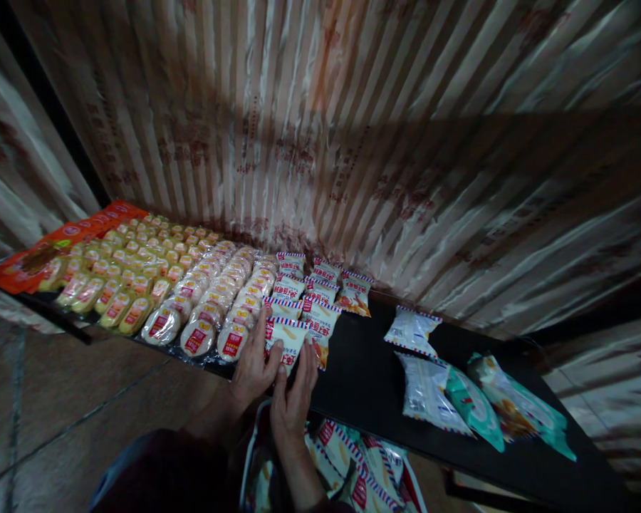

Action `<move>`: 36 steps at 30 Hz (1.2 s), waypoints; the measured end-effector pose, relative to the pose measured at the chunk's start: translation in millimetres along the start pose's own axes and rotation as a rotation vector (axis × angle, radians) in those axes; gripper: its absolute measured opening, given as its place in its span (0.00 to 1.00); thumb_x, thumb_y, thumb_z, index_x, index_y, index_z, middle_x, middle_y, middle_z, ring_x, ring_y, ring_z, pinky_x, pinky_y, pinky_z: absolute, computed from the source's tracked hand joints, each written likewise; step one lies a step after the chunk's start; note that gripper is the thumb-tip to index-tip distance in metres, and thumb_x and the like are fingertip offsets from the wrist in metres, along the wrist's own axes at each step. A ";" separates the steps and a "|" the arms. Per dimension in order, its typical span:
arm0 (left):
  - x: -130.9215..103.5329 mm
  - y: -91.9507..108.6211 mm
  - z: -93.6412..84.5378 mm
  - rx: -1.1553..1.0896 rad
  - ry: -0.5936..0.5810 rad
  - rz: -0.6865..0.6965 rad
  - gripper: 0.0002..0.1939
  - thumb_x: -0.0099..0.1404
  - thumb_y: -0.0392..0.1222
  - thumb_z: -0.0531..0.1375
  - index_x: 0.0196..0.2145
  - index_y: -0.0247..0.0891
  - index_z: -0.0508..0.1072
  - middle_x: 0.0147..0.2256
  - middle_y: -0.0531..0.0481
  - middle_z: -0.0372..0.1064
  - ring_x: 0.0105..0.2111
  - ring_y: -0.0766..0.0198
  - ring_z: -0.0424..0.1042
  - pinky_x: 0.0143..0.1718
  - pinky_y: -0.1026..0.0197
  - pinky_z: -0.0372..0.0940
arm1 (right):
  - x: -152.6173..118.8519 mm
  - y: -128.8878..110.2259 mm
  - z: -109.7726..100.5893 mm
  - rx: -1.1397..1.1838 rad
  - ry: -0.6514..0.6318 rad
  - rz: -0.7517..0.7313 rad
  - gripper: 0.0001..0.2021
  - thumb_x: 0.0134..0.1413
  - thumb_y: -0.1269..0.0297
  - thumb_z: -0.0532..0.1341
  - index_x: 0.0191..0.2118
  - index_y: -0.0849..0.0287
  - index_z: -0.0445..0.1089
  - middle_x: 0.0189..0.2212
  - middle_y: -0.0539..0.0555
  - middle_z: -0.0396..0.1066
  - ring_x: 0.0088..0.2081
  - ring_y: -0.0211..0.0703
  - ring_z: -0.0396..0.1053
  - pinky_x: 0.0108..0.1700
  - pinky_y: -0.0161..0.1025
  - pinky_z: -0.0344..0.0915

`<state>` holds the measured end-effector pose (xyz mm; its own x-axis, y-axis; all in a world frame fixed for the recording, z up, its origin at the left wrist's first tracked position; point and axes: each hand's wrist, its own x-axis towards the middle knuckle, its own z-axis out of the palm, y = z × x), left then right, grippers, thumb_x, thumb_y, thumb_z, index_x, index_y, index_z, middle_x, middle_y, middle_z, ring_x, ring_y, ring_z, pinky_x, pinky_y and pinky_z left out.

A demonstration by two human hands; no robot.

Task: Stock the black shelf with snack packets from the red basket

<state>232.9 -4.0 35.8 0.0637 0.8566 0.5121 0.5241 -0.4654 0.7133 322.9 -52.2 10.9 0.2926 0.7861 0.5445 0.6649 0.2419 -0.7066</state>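
Black shelf (360, 370), low, running from left to right across the view; stock along it. White snack packet (291, 333) with red-and-blue striped edge near the front rim, left of the shelf's middle, between both hands. Left hand (253, 370): fingers laid along the packet's left side, thumb turned in over its front. Right hand (295, 392): fingers (308, 363) along the right side. Both sets grasping the packet between them, fairly straight, not clenched; exact pressure cannot be told.

Close quarters around it. Behind and to the right, more striped packets (320, 291) in overlapping columns, the nearest tight against the held one. Immediately left, round white cakes (197, 336) in clear wrap with red labels, three leaning rows, the closest row beside the left hand. Further left, yellow wrapped cakes (136, 313), densely ranked; beyond these, an orange-red bag (67, 239) at the shelf's end.

Right of the hands, well apart: two pale packets (432, 392), striped edges, then teal packets (474, 410) lying askew, one beside a brown picture panel.

Below the front edge, a white-rimmed bin (417, 491) full of similar striped packets; right forearm crosses over and hides part of it. Tiled floor (80, 388) at lower left. Behind everything, wrinkled striped sheeting (310, 128) with red print; dark post (48, 100) at left.
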 end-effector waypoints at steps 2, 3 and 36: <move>1.3 -4.1 0.9 0.078 0.018 0.033 0.33 0.68 0.41 0.48 0.66 0.38 0.37 0.63 0.38 0.50 0.63 0.54 0.52 0.61 0.45 0.55 | -1.1 2.5 4.0 -0.020 -0.001 -0.012 0.27 0.64 0.60 0.47 0.66 0.57 0.42 0.64 0.65 0.48 0.65 0.55 0.45 0.60 0.64 0.50; 1.8 -5.4 1.5 0.113 0.024 0.043 0.33 0.68 0.42 0.48 0.66 0.38 0.37 0.64 0.37 0.50 0.64 0.53 0.51 0.61 0.44 0.54 | -1.8 4.4 5.7 -0.026 -0.007 -0.015 0.27 0.64 0.60 0.47 0.66 0.58 0.41 0.64 0.65 0.48 0.65 0.55 0.45 0.59 0.64 0.51; -18.6 -11.1 13.3 0.334 0.091 0.134 0.27 0.69 0.38 0.46 0.64 0.39 0.48 0.67 0.40 0.34 0.66 0.51 0.40 0.60 0.44 0.54 | -10.1 20.8 18.9 0.112 -0.117 0.236 0.29 0.63 0.51 0.45 0.65 0.61 0.46 0.64 0.65 0.50 0.64 0.53 0.49 0.61 0.57 0.52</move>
<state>237.2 -11.8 12.0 0.0824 0.7625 0.6417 0.7655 -0.4607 0.4491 320.9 -44.3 -17.8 0.3449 0.8867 0.3081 0.5060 0.1008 -0.8566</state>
